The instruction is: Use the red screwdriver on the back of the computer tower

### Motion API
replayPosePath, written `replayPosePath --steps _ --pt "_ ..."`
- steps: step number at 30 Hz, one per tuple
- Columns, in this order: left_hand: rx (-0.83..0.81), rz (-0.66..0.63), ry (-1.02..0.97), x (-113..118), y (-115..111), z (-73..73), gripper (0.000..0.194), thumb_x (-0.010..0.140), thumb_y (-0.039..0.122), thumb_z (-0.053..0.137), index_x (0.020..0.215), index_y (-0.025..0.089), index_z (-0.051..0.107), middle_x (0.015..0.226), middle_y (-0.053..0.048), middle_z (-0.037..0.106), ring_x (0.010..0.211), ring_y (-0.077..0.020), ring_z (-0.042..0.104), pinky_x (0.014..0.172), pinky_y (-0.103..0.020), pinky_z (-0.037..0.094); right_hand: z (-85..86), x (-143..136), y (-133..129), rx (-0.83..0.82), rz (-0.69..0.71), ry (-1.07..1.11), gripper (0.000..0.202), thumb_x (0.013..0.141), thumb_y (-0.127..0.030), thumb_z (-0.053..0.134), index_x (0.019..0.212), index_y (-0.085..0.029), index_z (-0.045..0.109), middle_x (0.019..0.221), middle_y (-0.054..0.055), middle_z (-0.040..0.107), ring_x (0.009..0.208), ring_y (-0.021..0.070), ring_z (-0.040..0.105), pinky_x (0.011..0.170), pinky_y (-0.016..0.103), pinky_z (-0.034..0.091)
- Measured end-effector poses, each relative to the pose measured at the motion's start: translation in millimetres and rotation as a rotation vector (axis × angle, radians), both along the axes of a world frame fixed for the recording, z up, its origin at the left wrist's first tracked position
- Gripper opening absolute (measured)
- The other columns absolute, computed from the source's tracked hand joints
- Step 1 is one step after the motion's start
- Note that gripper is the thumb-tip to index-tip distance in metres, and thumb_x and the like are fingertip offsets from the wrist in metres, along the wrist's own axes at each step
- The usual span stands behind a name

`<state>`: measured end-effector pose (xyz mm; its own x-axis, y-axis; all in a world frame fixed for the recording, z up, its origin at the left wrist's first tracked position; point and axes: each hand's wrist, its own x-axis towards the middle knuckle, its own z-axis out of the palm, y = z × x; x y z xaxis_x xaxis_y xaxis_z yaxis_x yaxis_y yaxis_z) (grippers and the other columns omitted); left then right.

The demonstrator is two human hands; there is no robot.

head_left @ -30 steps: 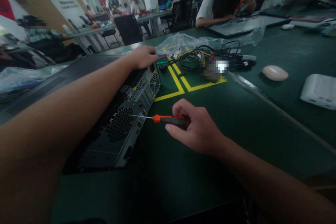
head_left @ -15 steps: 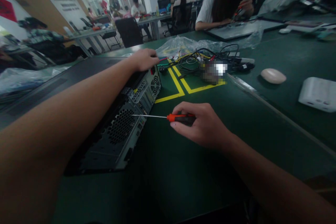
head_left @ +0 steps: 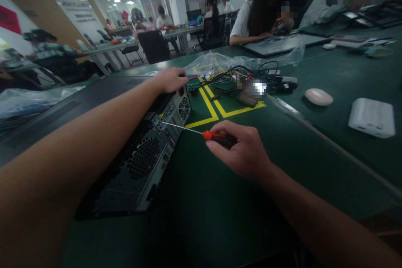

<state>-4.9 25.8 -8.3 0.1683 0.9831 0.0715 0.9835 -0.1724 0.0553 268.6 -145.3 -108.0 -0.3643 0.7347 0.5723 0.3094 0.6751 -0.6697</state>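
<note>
A black desktop computer case (head_left: 103,111) lies on its side on the green table, its silver rear panel facing right. At the panel's far corner, my left hand (head_left: 172,79) grips the case's top edge, with the fingers partly hidden. In my right hand (head_left: 240,144) is a screwdriver (head_left: 216,137) with an orange and black handle. Its thin shaft points left, the tip at the slot-cover area of the rear panel; whether it touches I cannot tell. Nearer me on the panel is a honeycomb vent (head_left: 144,157), and a fan grille (head_left: 184,107) is at the far end.
Tangled cables (head_left: 229,79) and clear plastic wrap (head_left: 207,60) lie beyond the case, near yellow tape lines (head_left: 202,122). To the right are a pale oval object (head_left: 318,96) and a white box-shaped device (head_left: 371,117). Other people sit working across the table.
The screwdriver's tip has moved from the honeycomb vent up and away to the slot-cover area. My left hand stays on the case edge. The view has shifted slightly.
</note>
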Motion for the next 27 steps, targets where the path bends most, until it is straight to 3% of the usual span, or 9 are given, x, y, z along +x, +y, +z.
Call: replayPosePath --steps 12,20,27 --pt "0.003 0.004 -0.023 -1.9 1.7 1.3 0.051 0.094 0.045 0.056 0.131 0.025 0.084 0.131 -0.013 0.084 0.127 -0.0365 0.074 0.113 -0.047 0.056 -1.4 -5.5 -7.6 0.017 0.120 0.025 0.008 0.099 -0.023 0.079 0.105 -0.020 0.083 0.093 0.003 0.086 0.077 0.0161 0.075 0.072 0.028 0.052" --pt "0.001 0.002 -0.035 -0.2 -2.2 2.5 0.051 0.092 0.043 0.055 0.131 0.025 0.084 0.131 -0.015 0.083 0.129 -0.0384 0.073 0.116 -0.051 0.055 -1.1 -6.4 -9.2 -0.030 0.079 -0.010 0.010 0.101 -0.028 0.078 0.107 -0.023 0.084 0.096 0.003 0.086 0.074 0.0171 0.071 0.073 0.031 0.053" --pt "-0.008 0.006 -0.014 1.0 -2.8 2.6 0.055 0.094 0.044 0.051 0.133 0.023 0.084 0.138 -0.016 0.081 0.133 -0.0371 0.072 0.117 -0.047 0.054 -6.4 -9.3 -8.7 -0.028 0.065 -0.020 0.011 0.103 -0.028 0.078 0.110 -0.024 0.084 0.104 0.006 0.089 0.087 0.0210 0.078 0.080 0.034 0.057"
